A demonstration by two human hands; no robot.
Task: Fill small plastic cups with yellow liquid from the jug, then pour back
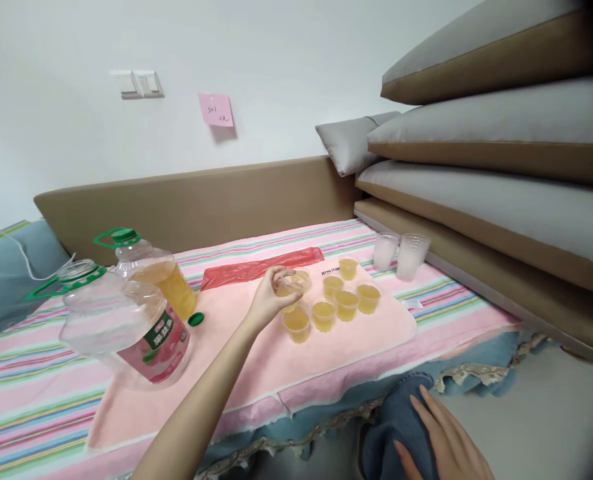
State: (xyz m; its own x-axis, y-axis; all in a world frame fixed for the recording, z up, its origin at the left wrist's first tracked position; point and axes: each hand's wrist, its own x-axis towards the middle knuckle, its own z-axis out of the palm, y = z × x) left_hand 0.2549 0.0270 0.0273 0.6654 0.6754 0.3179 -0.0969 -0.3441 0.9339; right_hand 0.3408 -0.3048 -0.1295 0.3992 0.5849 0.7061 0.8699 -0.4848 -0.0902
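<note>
My left hand (272,297) reaches over the pink mat (256,360), its fingers closed round the rim of a clear plastic cup (290,288). Beside and below it stand several small cups of yellow liquid, among them a front-left cup (296,325) and a rightmost cup (368,300). Another cup is partly hidden behind the held one. My right hand (444,433) rests near the bottom edge on dark blue denim (399,427), fingers spread and holding nothing.
On the left stand an uncapped large bottle (121,327) and a capped bottle with yellow liquid (161,280), with a green cap (195,319) near them. Two stacks of cups (411,257) stand at right, by piled cushions (501,127). Red plastic (261,265) lies behind the mat.
</note>
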